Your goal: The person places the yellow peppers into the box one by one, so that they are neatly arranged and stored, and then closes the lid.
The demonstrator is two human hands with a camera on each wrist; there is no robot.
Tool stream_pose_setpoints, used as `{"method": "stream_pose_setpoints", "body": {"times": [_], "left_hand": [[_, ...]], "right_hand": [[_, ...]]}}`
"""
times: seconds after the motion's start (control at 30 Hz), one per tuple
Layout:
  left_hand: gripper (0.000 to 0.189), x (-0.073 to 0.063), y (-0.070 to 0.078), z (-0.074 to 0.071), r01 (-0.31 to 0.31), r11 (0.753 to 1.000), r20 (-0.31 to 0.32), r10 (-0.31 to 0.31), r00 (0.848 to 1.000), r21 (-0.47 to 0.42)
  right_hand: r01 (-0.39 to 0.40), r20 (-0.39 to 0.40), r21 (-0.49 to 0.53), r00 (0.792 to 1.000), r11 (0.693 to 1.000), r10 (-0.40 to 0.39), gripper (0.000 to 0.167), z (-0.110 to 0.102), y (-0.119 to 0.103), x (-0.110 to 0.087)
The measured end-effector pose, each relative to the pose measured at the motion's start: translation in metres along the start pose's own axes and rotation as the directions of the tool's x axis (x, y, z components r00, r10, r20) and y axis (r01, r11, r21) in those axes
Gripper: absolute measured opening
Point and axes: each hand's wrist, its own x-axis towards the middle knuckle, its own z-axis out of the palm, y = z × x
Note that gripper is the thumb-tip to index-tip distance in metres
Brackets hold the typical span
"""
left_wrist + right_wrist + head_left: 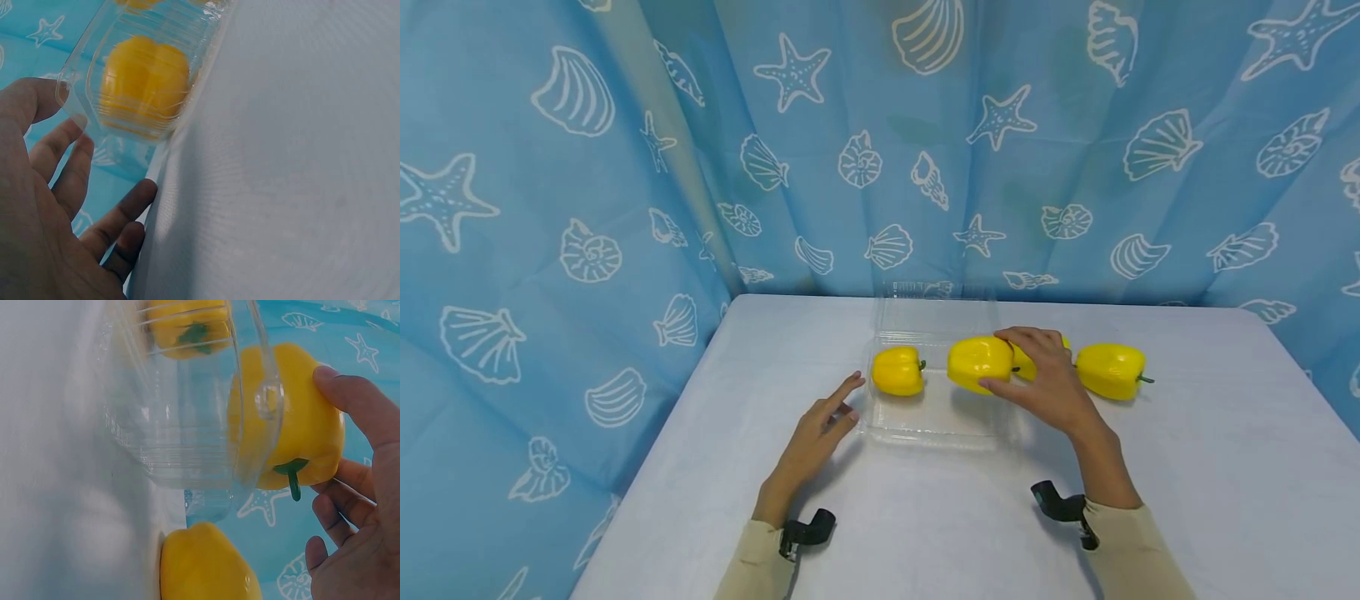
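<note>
My right hand [1051,379] holds a yellow bell pepper [980,364] between thumb and fingers, over the right part of a clear plastic clamshell box [940,435]. In the right wrist view, this pepper [306,419] shows its green stem, partly behind the box's clear wall. Another yellow bell pepper [898,372] lies inside the box at its left. By the box's left edge is my left hand [812,437], its fingers loosely extended. Through the left wrist view, fingertips [76,119] appear at the box's clear corner; whether they touch it is hard to tell.
Right of the box, a yellow pepper [1111,372] lies on the white table [1225,467]. One more yellow pepper [1024,364] is mostly hidden behind my right hand. The open lid [936,315] leans back toward a blue shell-patterned curtain [850,108].
</note>
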Motion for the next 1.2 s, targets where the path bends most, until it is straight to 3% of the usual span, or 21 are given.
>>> {"method": "stream_pose_setpoints", "body": {"times": [0.4,1.2], "left_hand": [[0.052,-0.001,0.000,0.000,0.004,1.000,0.009,-0.004,1.000,0.002],[0.052,-0.001,-0.002,-0.001,-0.017,1.000,0.006,0.017,1.000,0.017]], "right_hand": [[0.030,0.004,-0.006,1.000,1.000,-0.030,0.071,0.012,0.000,0.008],[0.008,0.074,-0.025,0.997,1.000,-0.006,0.074,0.026,0.002,0.019]]}}
